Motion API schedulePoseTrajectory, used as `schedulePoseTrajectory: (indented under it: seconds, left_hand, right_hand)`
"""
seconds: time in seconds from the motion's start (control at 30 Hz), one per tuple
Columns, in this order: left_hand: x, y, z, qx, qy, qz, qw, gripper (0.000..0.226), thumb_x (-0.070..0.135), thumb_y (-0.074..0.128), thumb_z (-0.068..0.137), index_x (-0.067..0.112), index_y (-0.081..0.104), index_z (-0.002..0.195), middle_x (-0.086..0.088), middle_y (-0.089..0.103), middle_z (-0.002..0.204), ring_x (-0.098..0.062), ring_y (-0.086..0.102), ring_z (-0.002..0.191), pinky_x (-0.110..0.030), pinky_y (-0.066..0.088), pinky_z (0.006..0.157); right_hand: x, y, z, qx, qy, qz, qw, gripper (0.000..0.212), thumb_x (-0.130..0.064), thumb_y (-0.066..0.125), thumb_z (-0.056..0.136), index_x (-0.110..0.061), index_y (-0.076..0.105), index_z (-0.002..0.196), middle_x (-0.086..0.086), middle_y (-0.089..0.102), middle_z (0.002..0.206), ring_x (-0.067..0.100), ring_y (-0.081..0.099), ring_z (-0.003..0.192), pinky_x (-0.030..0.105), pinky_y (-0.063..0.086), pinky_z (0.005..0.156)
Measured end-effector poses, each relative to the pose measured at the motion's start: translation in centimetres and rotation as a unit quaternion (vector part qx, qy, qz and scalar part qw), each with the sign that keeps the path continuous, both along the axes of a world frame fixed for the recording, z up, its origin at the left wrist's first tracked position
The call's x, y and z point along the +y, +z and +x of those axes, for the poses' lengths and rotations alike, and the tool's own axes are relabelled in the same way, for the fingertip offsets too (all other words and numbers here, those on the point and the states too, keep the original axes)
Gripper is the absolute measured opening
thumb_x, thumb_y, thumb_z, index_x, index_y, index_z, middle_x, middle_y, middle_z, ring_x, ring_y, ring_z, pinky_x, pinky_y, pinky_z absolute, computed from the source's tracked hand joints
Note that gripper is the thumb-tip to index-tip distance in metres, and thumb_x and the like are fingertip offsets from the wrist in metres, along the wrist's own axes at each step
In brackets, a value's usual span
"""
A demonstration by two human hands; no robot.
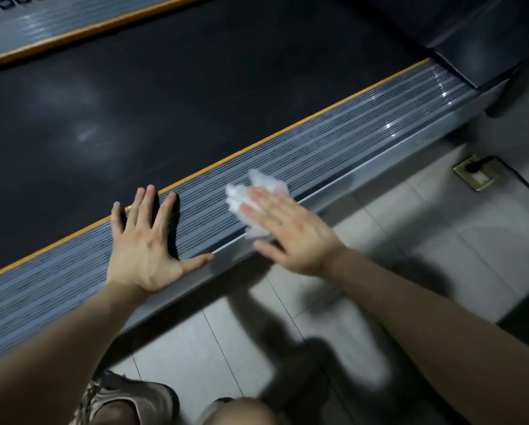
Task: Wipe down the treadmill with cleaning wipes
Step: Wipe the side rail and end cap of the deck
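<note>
On the near side rail (333,148) of the treadmill (459,102): both hands flat, the right one over a white wipe (240,196).

Left hand (146,243) lies palm-down on the ribbed grey rail, fingers spread wide and straight, fingertips reaching the orange strip (257,145) at the edge of the black belt (165,87), thumb out toward 3 o'clock; it holds nothing. Right hand (287,228), slightly blurred, sits at 3 o'clock of the left, fingers straight and close together, pressing the crumpled wipe against the rail near its outer edge; wipe shows past the fingertips toward 11 o'clock. Tiled floor (379,271) runs below the rail. Brass floor socket (475,174) with a dark cable (521,182) lies at 3 o'clock of the frame. One shoe (128,400) shows at 7 o'clock.
</note>
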State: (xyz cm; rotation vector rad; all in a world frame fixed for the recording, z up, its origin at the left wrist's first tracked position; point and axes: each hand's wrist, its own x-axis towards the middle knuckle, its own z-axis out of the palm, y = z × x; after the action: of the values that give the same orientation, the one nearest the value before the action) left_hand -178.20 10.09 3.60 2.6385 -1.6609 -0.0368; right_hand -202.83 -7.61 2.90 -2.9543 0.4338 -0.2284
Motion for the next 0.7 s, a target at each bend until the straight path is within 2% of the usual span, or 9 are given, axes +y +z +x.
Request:
schedulePoseTrajectory:
  seconds: [0.13, 0.2, 0.27, 0.33, 0.4, 0.5, 0.6, 0.63, 0.7]
  left_hand:
    - [-0.5, 0.9, -0.6, -0.006, -0.005, 0.021, 1.000, 0.138, 0.111, 0.037, 0.068, 0.019, 0.023, 0.169, -0.020, 0.014, 0.178, -0.032, 0.002, 0.167, -0.064, 0.003, 0.131]
    - [-2.3, 1.8, -1.7, -0.002, -0.019, 0.012, 1.000, 0.138, 0.111, 0.035, 0.068, 0.019, 0.025, 0.169, -0.018, 0.013, 0.179, -0.031, 0.002, 0.168, -0.062, 0.003, 0.132]
    - [-5.8, 2.2, -3.5, 0.005, -0.037, -0.006, 0.999, 0.139, 0.112, 0.034, 0.067, 0.019, 0.022, 0.170, -0.018, 0.012, 0.179, -0.030, 0.002, 0.168, -0.060, 0.004, 0.133]
    - [-9.7, 2.2, -5.4, 0.030, -0.045, -0.018, 0.998, 0.142, 0.111, 0.034, 0.065, 0.018, 0.019, 0.171, -0.020, 0.013, 0.178, -0.032, 0.005, 0.167, -0.060, 0.005, 0.133]
    - [-12.3, 1.7, -6.5, 0.033, -0.061, -0.003, 0.998, 0.145, 0.110, 0.034, 0.060, 0.020, 0.015, 0.172, -0.023, 0.013, 0.177, -0.035, 0.007, 0.166, -0.061, 0.007, 0.132]
    - [-12.6, 0.7, -6.6, 0.018, -0.059, -0.031, 0.998, 0.141, 0.109, 0.045, 0.060, 0.025, 0.020, 0.171, -0.020, 0.020, 0.175, -0.034, 0.015, 0.164, -0.056, 0.009, 0.133]
    - [-12.5, 0.3, -6.4, 0.018, -0.062, -0.051, 0.997, 0.137, 0.108, 0.051, 0.061, 0.027, 0.025, 0.169, -0.017, 0.024, 0.174, -0.033, 0.019, 0.163, -0.055, 0.010, 0.133]
    - [-12.5, 0.3, -6.4, 0.019, -0.063, -0.052, 0.997, 0.137, 0.108, 0.051, 0.061, 0.027, 0.026, 0.169, -0.017, 0.024, 0.174, -0.033, 0.019, 0.163, -0.055, 0.011, 0.133]
    - [-12.7, 0.3, -6.6, 0.021, -0.060, -0.053, 0.997, 0.137, 0.107, 0.050, 0.061, 0.026, 0.027, 0.169, -0.018, 0.025, 0.173, -0.033, 0.020, 0.163, -0.055, 0.011, 0.133]
  right_hand:
    - [-8.7, 0.5, -3.8, 0.016, -0.320, 0.000, 0.947, 0.077, -0.066, 0.019, 0.110, -0.017, 0.022, 0.170, 0.015, 0.011, 0.177, 0.029, 0.009, 0.165, 0.049, 0.007, 0.135]
    - [-9.8, 1.0, -3.5, 0.012, -0.390, 0.034, 0.920, 0.082, -0.070, 0.012, 0.109, -0.016, 0.017, 0.170, 0.016, 0.005, 0.178, 0.029, 0.002, 0.165, 0.049, 0.005, 0.135]
    - [-6.9, 0.9, -1.6, -0.015, -0.320, -0.013, 0.947, 0.079, -0.064, 0.022, 0.112, -0.010, 0.020, 0.169, 0.017, 0.009, 0.177, 0.027, 0.004, 0.165, 0.051, 0.012, 0.134]
    - [-3.2, 0.5, -1.3, -0.029, -0.091, -0.008, 0.995, 0.069, -0.048, 0.045, 0.111, -0.008, 0.031, 0.166, 0.014, 0.018, 0.176, 0.024, 0.010, 0.165, 0.049, 0.016, 0.133]
    - [-3.1, 0.7, -2.6, 0.005, 0.049, 0.006, 0.999, 0.063, -0.035, 0.050, 0.110, -0.012, 0.033, 0.166, 0.011, 0.020, 0.176, 0.022, 0.012, 0.165, 0.047, 0.015, 0.133]
    - [-10.5, 1.0, -5.1, -0.012, -0.122, 0.005, 0.992, 0.056, -0.038, 0.032, 0.114, -0.018, 0.031, 0.167, 0.007, 0.023, 0.176, 0.025, 0.018, 0.164, 0.050, 0.021, 0.132]
    - [-15.5, 1.4, -6.9, -0.008, -0.352, 0.011, 0.936, 0.074, -0.055, 0.004, 0.112, -0.014, 0.030, 0.166, 0.013, 0.025, 0.174, 0.033, 0.021, 0.162, 0.054, 0.020, 0.131]
    - [-14.8, 1.2, -6.2, -0.009, -0.356, 0.000, 0.934, 0.079, -0.056, -0.003, 0.110, -0.012, 0.029, 0.167, 0.014, 0.025, 0.174, 0.035, 0.022, 0.161, 0.053, 0.018, 0.132]
    - [-10.7, 0.9, -4.0, -0.017, -0.204, -0.049, 0.978, 0.064, -0.038, 0.003, 0.115, -0.009, 0.025, 0.167, 0.016, 0.026, 0.174, 0.035, 0.027, 0.159, 0.050, 0.017, 0.133]
